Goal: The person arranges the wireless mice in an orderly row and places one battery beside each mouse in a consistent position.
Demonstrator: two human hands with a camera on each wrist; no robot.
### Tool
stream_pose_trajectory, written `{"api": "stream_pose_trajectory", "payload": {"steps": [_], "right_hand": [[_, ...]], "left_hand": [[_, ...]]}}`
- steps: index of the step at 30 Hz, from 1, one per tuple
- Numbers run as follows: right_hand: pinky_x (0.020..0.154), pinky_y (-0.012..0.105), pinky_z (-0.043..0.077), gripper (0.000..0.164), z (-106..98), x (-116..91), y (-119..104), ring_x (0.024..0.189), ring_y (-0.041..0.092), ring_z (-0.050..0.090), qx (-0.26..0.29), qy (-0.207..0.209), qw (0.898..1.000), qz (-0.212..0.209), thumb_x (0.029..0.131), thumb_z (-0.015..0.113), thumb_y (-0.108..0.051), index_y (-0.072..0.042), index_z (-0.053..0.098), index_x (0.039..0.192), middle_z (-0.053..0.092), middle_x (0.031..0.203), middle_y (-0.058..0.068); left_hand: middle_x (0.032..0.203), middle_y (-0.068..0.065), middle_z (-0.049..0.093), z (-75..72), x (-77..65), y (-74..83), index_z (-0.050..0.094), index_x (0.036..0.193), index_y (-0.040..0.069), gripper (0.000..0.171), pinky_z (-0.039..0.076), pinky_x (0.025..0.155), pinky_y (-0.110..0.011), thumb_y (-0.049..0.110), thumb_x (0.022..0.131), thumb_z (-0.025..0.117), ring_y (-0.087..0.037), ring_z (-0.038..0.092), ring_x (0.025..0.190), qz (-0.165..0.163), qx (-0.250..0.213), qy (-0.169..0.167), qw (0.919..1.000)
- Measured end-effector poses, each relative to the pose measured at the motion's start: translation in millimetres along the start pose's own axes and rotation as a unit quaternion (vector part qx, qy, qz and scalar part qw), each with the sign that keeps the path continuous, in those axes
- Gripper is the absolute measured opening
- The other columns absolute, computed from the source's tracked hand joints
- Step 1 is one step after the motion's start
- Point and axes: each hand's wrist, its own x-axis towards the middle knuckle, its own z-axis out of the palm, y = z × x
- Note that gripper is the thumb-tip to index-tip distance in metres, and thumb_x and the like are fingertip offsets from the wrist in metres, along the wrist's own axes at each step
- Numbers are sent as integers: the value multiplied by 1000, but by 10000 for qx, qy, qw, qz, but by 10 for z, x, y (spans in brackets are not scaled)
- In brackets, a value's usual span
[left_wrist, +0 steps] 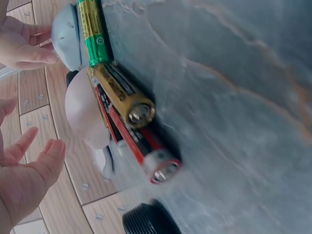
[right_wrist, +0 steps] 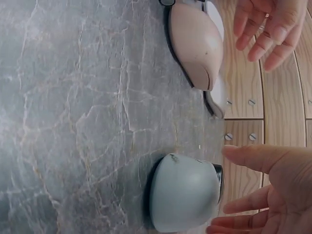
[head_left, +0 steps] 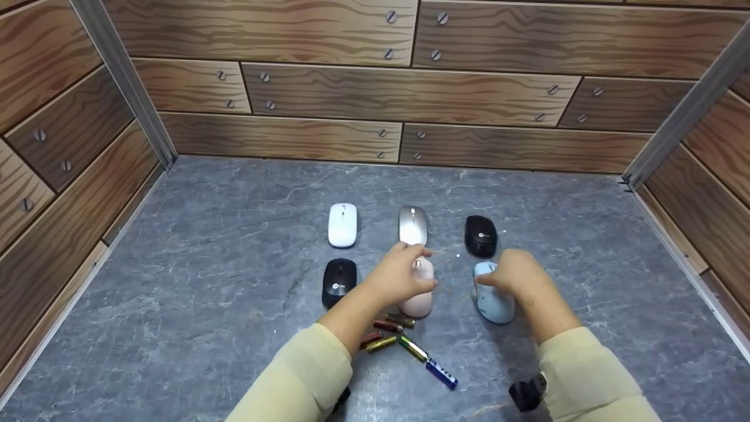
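Observation:
My left hand (head_left: 398, 274) hovers over a pink computer mouse (head_left: 417, 305), thumb and fingers spread apart; a gap shows between hand and mouse in the left wrist view. My right hand (head_left: 518, 272) is at the front end of a light blue mouse (head_left: 495, 306). In the right wrist view its thumb and fingers are spread around that end, gripping nothing; whether a fingertip touches the mouse I cannot tell. Both mice rest on the grey marbled surface. Several batteries lie below the pink mouse, among them a gold one (left_wrist: 124, 95) and a red-black one (left_wrist: 146, 146).
Behind are a white mouse (head_left: 343, 225), a silver mouse (head_left: 412, 223) and a black mouse (head_left: 481, 236). Another black mouse (head_left: 339, 282) lies left of my left hand. A blue battery (head_left: 441, 374) lies nearest me. Wood-patterned walls (head_left: 328, 91) enclose the back and sides.

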Motion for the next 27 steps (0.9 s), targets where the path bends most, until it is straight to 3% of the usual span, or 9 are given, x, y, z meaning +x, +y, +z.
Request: {"api": "stream_pose_trajectory", "payload": {"steps": [6, 12, 16, 19, 23, 27], "right_hand": [[94, 55, 35, 72, -32, -50, -55, 116, 48, 41, 147, 56, 9989, -438, 80, 66, -37, 14, 43, 125, 46, 124, 34], [96, 55, 34, 70, -51, -154, -145, 117, 47, 39, 224, 101, 9970, -731, 81, 66, -36, 12, 43, 127, 45, 126, 33], [88, 52, 41, 67, -44, -247, -215, 107, 43, 49, 239, 123, 9953, -933, 80, 68, -34, 11, 46, 125, 52, 116, 30], [76, 46, 46, 61, -17, -317, -270, 87, 33, 57, 286, 189, 9933, -1104, 78, 70, -31, 10, 51, 119, 60, 96, 22], [64, 38, 46, 48, 66, -399, -325, 68, 20, 54, 358, 228, 9873, -1529, 74, 73, -25, 7, 59, 107, 58, 74, 7], [60, 33, 46, 42, 176, -477, -353, 64, 16, 52, 406, 100, 9785, -2021, 70, 75, -20, 4, 61, 100, 57, 70, 4]], "left_hand": [[122, -11, 48, -51, -96, -130, 54, 122, 12, 49, 42, 93, -38, 31, 79, 69, -24, 50, 109, -8, -27, 86, 10000], [122, -10, 48, -107, -170, -233, 54, 123, 13, 50, 40, 96, -39, 33, 79, 69, -25, 49, 112, -153, 55, 86, 9998], [121, -11, 48, -145, -216, -259, 54, 123, 12, 51, 40, 95, -40, 33, 79, 69, -25, 49, 111, -79, 53, 97, 9999], [120, -10, 49, -167, -262, -259, 54, 123, 12, 51, 41, 94, -40, 33, 79, 69, -25, 50, 110, -66, 125, 109, 9998], [121, -7, 49, -181, -333, -238, 54, 123, 14, 50, 40, 96, -40, 34, 79, 69, -24, 49, 112, -83, 186, 111, 9997], [122, -8, 50, -180, -401, -192, 54, 123, 16, 51, 40, 96, -39, 34, 78, 69, -23, 49, 113, -64, 183, -7, 9998]]}}
